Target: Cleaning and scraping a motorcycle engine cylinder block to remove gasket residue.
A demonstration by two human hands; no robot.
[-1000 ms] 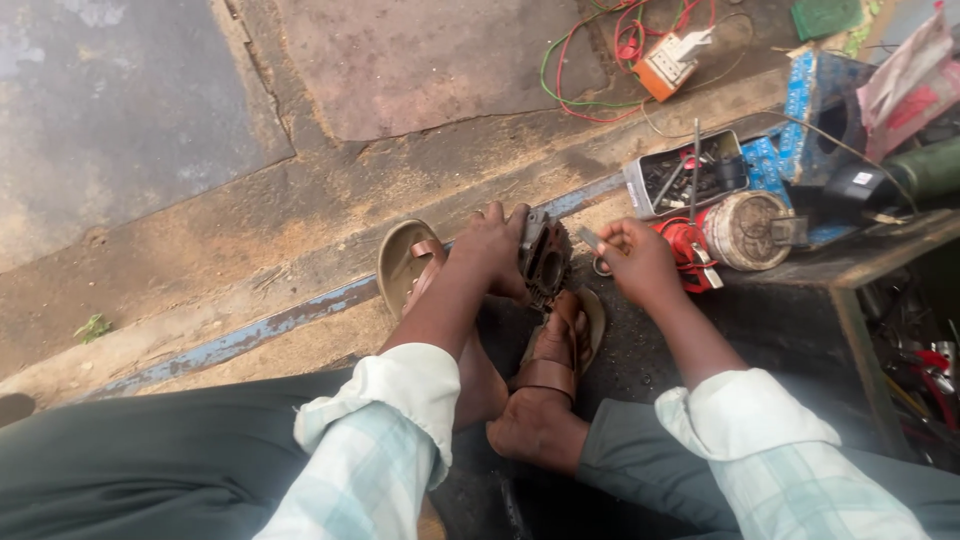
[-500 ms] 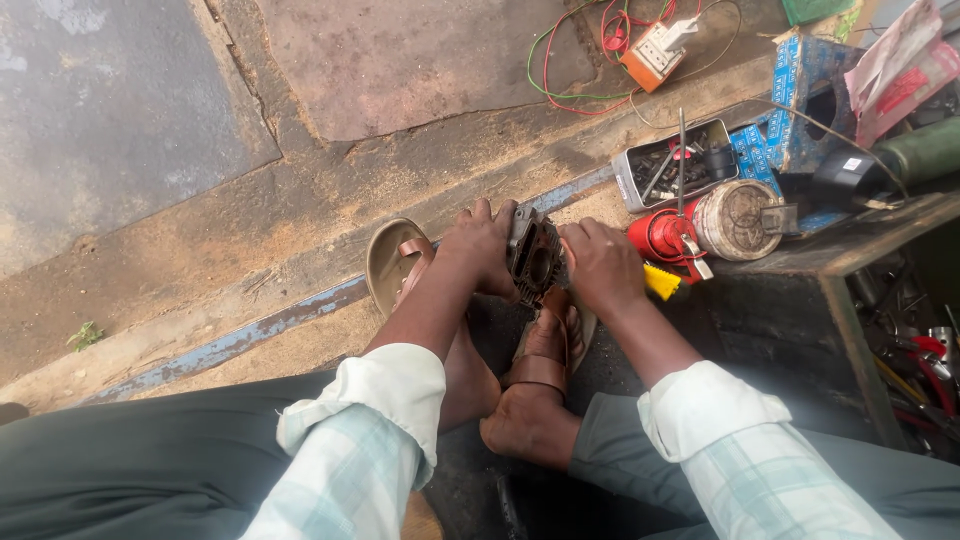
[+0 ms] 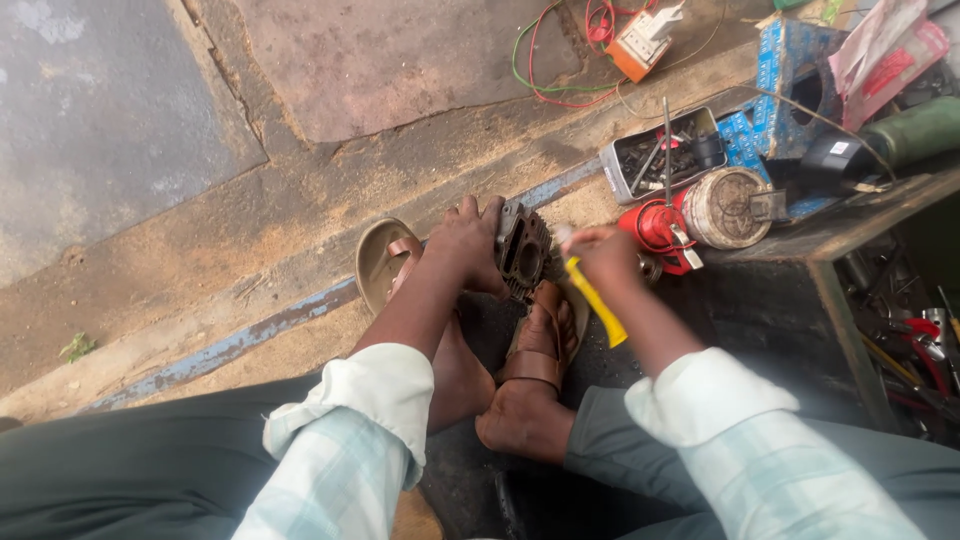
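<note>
A dark metal engine part with round bores stands on edge on the ground, just past my sandalled foot. My left hand grips its left side and holds it upright. My right hand is closed around a yellow-handled tool. The handle slants down toward my lap, and the tool's tip meets the part's right side, hidden by my fingers.
An empty brown sandal lies left of my left hand. At right a low bench carries a red motor part, a metal tray of tools, a blue box and a green bottle. Coloured wires lie beyond.
My right hand has taken up the yellow-handled tool and now holds it against the engine part. My left hand stays on the part.
</note>
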